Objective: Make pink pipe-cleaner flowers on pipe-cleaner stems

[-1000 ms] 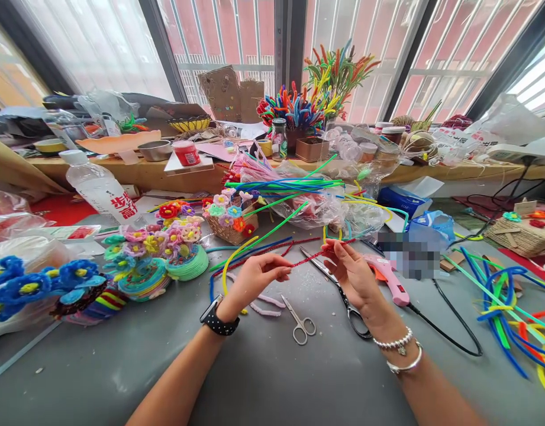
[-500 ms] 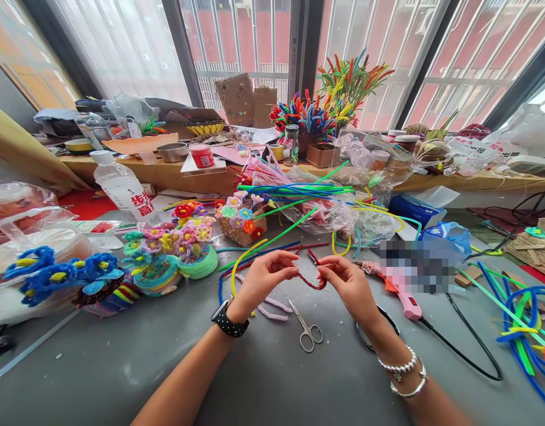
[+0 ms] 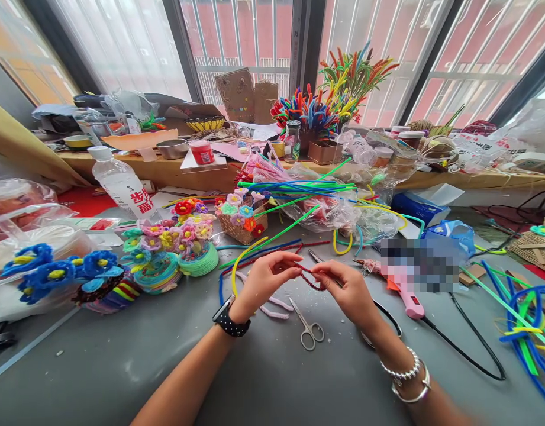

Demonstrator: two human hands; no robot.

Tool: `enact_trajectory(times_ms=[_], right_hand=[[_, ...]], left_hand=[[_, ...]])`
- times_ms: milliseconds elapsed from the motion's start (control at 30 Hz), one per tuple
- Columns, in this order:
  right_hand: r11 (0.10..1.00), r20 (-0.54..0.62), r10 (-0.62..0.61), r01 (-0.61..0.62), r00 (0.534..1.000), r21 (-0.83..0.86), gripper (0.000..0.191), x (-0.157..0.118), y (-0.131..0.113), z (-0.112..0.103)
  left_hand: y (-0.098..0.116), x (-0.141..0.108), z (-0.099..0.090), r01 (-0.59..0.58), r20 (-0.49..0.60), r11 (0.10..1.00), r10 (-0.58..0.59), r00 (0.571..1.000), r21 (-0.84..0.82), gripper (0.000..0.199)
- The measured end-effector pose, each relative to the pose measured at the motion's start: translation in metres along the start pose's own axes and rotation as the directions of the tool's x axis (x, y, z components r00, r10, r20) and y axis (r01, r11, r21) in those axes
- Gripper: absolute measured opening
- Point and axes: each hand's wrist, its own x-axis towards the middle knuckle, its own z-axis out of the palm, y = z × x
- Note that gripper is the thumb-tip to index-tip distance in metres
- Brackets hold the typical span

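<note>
A dark red fuzzy pipe cleaner [image 3: 313, 286] hangs in a short curve between my hands. My left hand [image 3: 267, 281] pinches one end of it between thumb and fingers. Just right of it, my right hand [image 3: 347, 289] grips the other part, fingertips close to the left ones. Beyond the right fingers a pointed grey metal tip [image 3: 315, 255] sticks out, and a black looped handle [image 3: 390, 316] shows by the right wrist; whether both belong to one tool in that hand, I cannot tell. Small scissors [image 3: 308, 328] lie below the hands, beside a pale lilac pipe cleaner [image 3: 274, 313].
Pipe-cleaner flower pots [image 3: 154, 266] stand at the left, near a plastic bottle [image 3: 121, 183]. A flower basket [image 3: 243, 222] and a bundle of green and blue pipe cleaners [image 3: 308, 188] lie ahead. To the right are a pink glue gun [image 3: 409, 299] with its cord and tangled pipe cleaners [image 3: 525, 319].
My right hand has moved slightly left, so the fingertips of both hands are closer. The red end that stood up by the right fingers no longer shows.
</note>
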Motion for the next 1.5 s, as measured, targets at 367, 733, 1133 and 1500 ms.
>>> enact_trajectory(times_ms=[367, 733, 1133, 1500], right_hand=[[0.985, 0.016, -0.051, 0.053, 0.999, -0.167, 0.015, -0.001, -0.002, -0.001], [0.858, 0.041, -0.250, 0.241, 0.967, -0.454, 0.021, -0.003, 0.002, 0.001], [0.839, -0.023, -0.226, 0.182, 0.974, -0.513, 0.013, -0.004, 0.002, -0.004], [0.831, 0.088, -0.136, 0.162, 0.987, -0.533, 0.014, -0.004, 0.002, -0.002]], left_hand=[[0.001, 0.001, -0.002, -0.009, 0.009, 0.999, 0.009, 1.000, 0.043, 0.019], [0.009, 0.001, -0.002, 0.133, -0.092, 0.990, -0.138, 0.986, -0.055, 0.022], [0.005, -0.001, 0.000, 0.047, -0.017, 0.973, -0.044, 0.999, 0.225, 0.022], [0.005, -0.004, 0.011, -0.218, 0.153, 0.740, 0.155, 0.976, 0.637, 0.018]])
